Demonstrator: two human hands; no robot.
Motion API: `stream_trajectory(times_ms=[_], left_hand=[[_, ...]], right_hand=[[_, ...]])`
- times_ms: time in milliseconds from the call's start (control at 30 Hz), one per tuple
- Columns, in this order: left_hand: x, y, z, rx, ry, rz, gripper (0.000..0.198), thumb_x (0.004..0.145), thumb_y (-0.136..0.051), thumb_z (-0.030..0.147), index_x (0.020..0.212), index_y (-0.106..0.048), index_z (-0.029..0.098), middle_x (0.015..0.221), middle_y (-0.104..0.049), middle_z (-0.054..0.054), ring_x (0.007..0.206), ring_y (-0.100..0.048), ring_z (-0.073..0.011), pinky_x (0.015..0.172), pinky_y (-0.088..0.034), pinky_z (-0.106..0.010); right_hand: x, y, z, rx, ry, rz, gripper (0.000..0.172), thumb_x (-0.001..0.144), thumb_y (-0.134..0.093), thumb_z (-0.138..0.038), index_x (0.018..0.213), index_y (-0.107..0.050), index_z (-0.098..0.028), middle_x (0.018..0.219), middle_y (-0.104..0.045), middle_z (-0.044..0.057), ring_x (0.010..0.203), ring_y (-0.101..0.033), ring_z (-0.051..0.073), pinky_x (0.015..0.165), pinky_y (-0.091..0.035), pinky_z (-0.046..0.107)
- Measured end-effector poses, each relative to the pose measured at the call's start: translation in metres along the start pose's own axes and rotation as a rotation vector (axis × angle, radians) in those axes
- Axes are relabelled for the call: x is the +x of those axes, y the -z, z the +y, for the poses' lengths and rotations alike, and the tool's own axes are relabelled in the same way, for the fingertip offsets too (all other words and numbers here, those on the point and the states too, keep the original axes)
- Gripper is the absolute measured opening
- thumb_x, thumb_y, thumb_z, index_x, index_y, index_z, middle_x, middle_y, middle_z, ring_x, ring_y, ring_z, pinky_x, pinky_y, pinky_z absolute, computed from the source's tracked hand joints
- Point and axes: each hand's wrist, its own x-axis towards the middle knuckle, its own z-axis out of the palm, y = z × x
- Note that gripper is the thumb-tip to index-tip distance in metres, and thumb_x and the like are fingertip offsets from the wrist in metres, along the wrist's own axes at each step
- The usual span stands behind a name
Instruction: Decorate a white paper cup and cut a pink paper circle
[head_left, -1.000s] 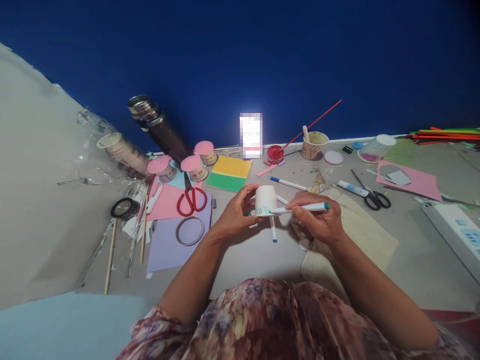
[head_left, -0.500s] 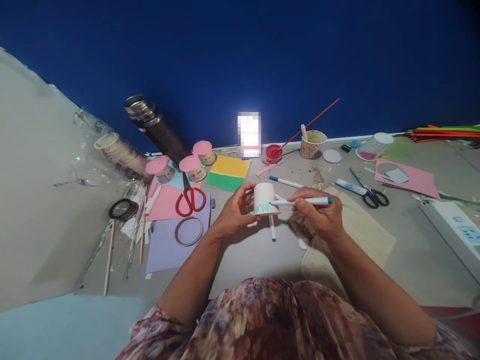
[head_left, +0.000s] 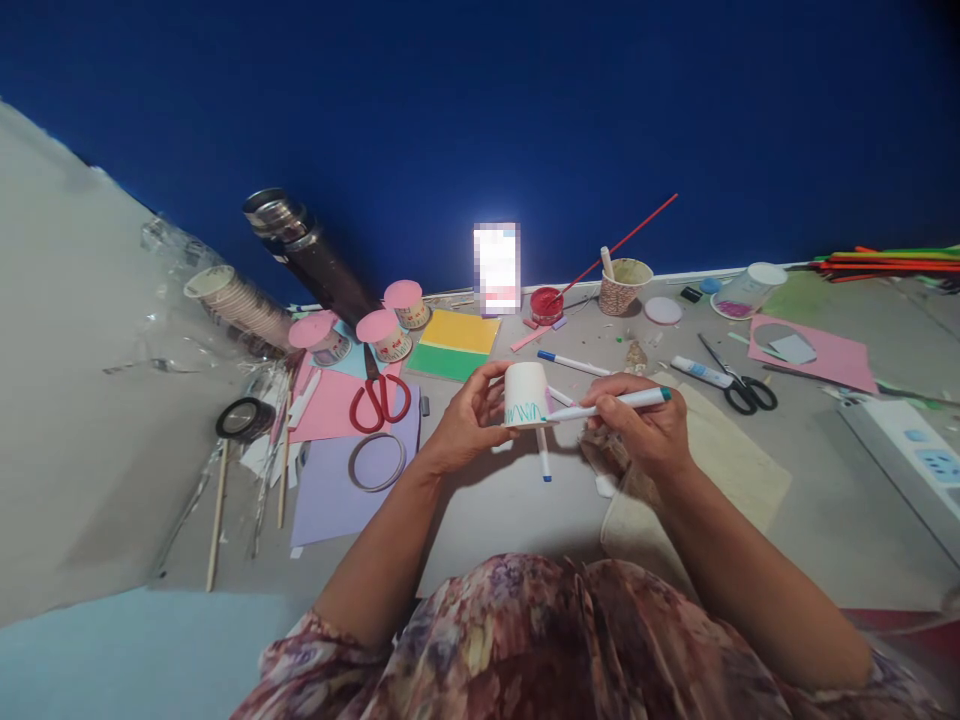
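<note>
My left hand (head_left: 474, 420) grips a white paper cup (head_left: 525, 388) from its left side, holding it upside down above the table. A wavy green line runs round the cup's lower part, near the rim. In my right hand (head_left: 639, 420) is a white marker (head_left: 600, 405) with a green end, its tip at the cup's lower right by the line. Below the cup lies another marker (head_left: 545, 458) with a blue end, and a blue-capped marker (head_left: 570, 362) rests just behind. My fingers hide part of the cup's left side.
Pink-topped cups (head_left: 386, 335), red-handled scissors (head_left: 380, 400) and a tape ring (head_left: 376, 462) lie left, before a dark flask (head_left: 319, 255). A red paint pot (head_left: 547, 305) and patterned cup (head_left: 624, 290) stand behind. Right are black scissors (head_left: 750, 393), a cloth (head_left: 720, 470) and a power strip (head_left: 915, 450).
The marker tip has moved down towards the cup's rim, and the marker tilts more. The green wavy line shows more fully as the cup has turned slightly.
</note>
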Motion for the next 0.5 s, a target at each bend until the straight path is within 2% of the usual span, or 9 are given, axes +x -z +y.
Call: stream_trajectory(times_ms=[167,333,500], left_hand=[[-0.0002,-0.0008,0.0024,-0.016,0.004,-0.015,0.087,0.061,-0.101,0.021,0.135,-0.056,0.031,0.148,-0.062,-0.009,0.146,-0.055,-0.0352,0.112,-0.050,-0.044],[-0.0002,-0.0006,0.0026,0.002,-0.007,-0.012,0.087,0.061,-0.101,0.022,0.135,-0.057,0.030,0.149,-0.061,-0.010,0.145,-0.055,-0.0353,0.110,-0.052,-0.044],[0.0000,0.0003,0.0021,0.005,-0.015,-0.016,0.087,0.061,-0.101,0.023,0.136,-0.057,0.030,0.150,-0.062,-0.010,0.145,-0.056,-0.0352,0.110,-0.052,-0.044]], right_hand=[[0.0015,-0.0018,0.0002,-0.001,-0.014,0.097,0.021,0.098,-0.073,-0.040,0.088,-0.082,-0.023,0.069,-0.076,0.002,0.057,-0.066,0.016,0.053,-0.049,0.028],[0.0001,-0.0003,0.0011,0.022,-0.047,0.046,0.025,0.099,-0.071,-0.044,0.088,-0.082,-0.024,0.066,-0.073,0.001,0.055,-0.063,0.016,0.051,-0.047,0.028],[0.0007,0.0001,0.0007,0.019,-0.050,0.099,0.026,0.098,-0.072,-0.045,0.089,-0.081,-0.023,0.066,-0.073,0.001,0.055,-0.063,0.016,0.051,-0.047,0.028]])
